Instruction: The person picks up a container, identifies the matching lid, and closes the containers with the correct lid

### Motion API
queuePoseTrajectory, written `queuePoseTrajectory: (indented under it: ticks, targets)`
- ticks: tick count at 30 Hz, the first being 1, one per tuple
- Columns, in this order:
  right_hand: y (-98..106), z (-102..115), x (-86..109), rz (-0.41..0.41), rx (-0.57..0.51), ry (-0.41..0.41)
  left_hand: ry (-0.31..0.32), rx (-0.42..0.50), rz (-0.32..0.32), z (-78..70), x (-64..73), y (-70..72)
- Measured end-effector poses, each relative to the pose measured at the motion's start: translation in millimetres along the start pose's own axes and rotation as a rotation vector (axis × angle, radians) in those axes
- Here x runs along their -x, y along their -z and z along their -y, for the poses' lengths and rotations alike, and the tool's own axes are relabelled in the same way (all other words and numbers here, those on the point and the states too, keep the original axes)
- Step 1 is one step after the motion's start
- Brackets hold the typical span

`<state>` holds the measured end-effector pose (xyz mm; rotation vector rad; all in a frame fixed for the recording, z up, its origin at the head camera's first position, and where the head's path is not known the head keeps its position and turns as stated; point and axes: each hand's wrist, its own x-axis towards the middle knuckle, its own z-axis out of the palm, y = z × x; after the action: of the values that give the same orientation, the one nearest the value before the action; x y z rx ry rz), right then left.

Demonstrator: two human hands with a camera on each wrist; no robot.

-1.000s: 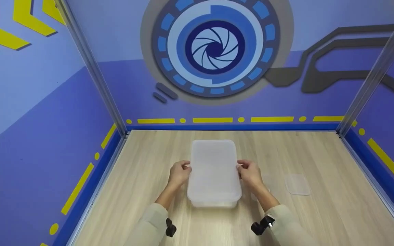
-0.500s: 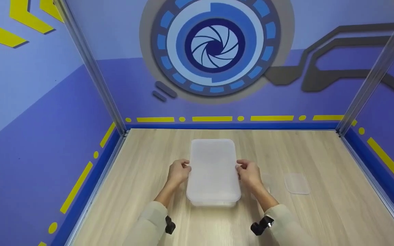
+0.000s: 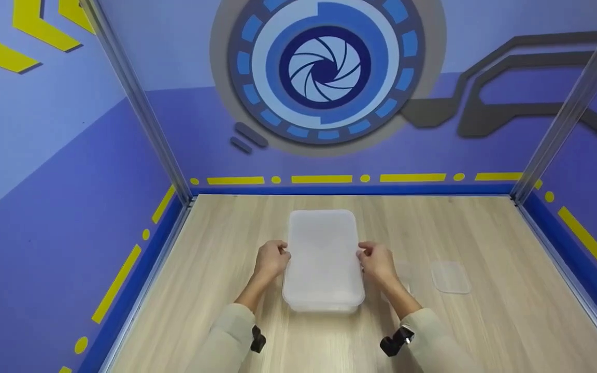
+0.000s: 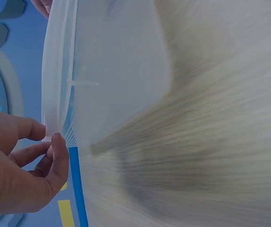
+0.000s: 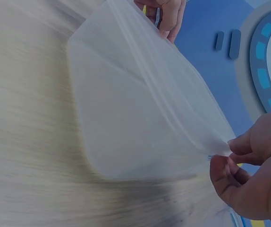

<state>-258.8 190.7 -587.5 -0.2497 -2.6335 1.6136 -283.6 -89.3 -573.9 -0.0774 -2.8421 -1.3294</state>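
Note:
A frosted plastic food container (image 3: 324, 307) stands on the wooden table, topped by its large rectangular lid (image 3: 323, 259). The left hand (image 3: 272, 257) pinches the lid's left rim between thumb and fingers. On the opposite side the right hand (image 3: 378, 260) pinches the right rim. In the left wrist view, the left hand (image 4: 29, 165) has its fingertips at the edge of the lid (image 4: 57, 71), above the container wall (image 4: 116, 61). The right wrist view shows the right hand (image 5: 253, 165) at the other rim. What the container holds cannot be made out.
A small clear square lid (image 3: 451, 277) lies flat on the table (image 3: 511, 311) at the right. Another clear piece (image 3: 403, 270) is partly hidden behind the right forearm. Patterned walls (image 3: 433, 150) enclose the table at the back and both sides.

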Motion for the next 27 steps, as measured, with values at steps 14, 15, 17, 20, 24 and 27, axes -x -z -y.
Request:
queuePoseTrajectory:
  ticks: [14,15,17,20,24,27]
  targets:
    - [-2.1,-3.2,3.6,0.032,0.055,0.02,0.035,0.032,0.014,4.1,1.7,-2.4]
    - [-2.0,-3.3,3.8,0.035,0.058,0.028,0.032,0.026,0.012,3.9,1.5,-2.9]
    - [-2.0,-3.3,3.7,0.031,0.073,0.042,0.029,0.014,0.013,3.2,1.2,-3.7]
    - [-1.5,-3.4,2.5,0.029,0.109,0.082,0.036,0.013,0.021,2.5,1.3,-4.2]
    - [-1.2,-3.3,0.6,0.025,0.142,0.097,0.037,0.043,0.023,1.2,1.3,-4.1]
    - [-1.6,-3.3,0.4,0.027,0.117,0.074,0.038,0.061,0.016,1.4,0.0,-5.4]
